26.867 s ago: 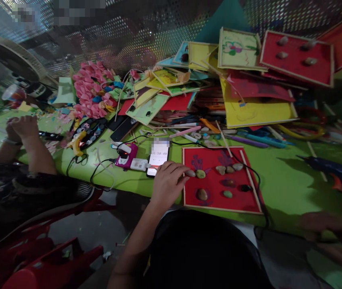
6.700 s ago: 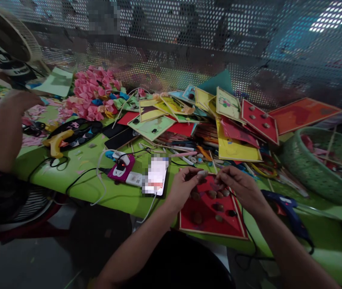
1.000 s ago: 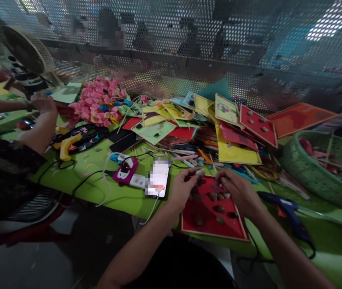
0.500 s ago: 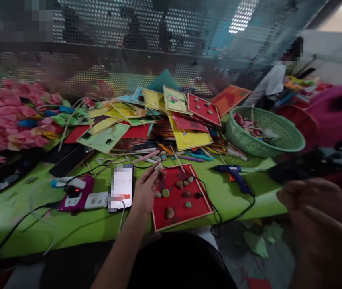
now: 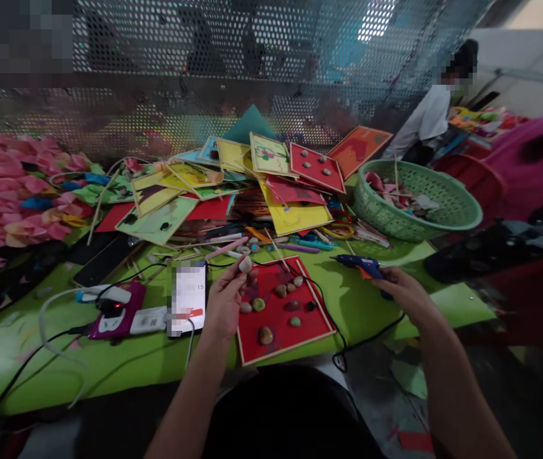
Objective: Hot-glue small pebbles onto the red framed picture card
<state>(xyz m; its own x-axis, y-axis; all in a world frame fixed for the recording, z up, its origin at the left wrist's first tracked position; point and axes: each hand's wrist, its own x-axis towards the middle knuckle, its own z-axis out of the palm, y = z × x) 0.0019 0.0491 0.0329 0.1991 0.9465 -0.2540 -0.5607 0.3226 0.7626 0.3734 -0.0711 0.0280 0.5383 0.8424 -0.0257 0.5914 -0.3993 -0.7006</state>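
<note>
Between the fingertips of my left hand (image 5: 225, 299) is a pale pebble (image 5: 245, 264), held above the upper left edge of a red board (image 5: 278, 341). The board has thin light strips along its edges and several stones on it, among them a brown stone (image 5: 266, 335) and a green stone (image 5: 295, 322). At the right, my right hand (image 5: 404, 292) has its fingers closed around the handle of a blue glue gun (image 5: 360, 262), whose nozzle points left. The gun lies low over the green table, its cable trailing down from the handle.
A phone (image 5: 190, 296) and a purple power strip (image 5: 118, 312) are left of the board. Behind lies a pile of decorated cards (image 5: 295, 217). A green basket (image 5: 415, 204) stands at the back right, pink paper flowers (image 5: 18, 191) at the left. A person (image 5: 427, 118) is farther back.
My right hand has moved left and forward from the right edge and taken hold of the glue gun. My left hand still pinches the pebble. The view has shifted slightly.
</note>
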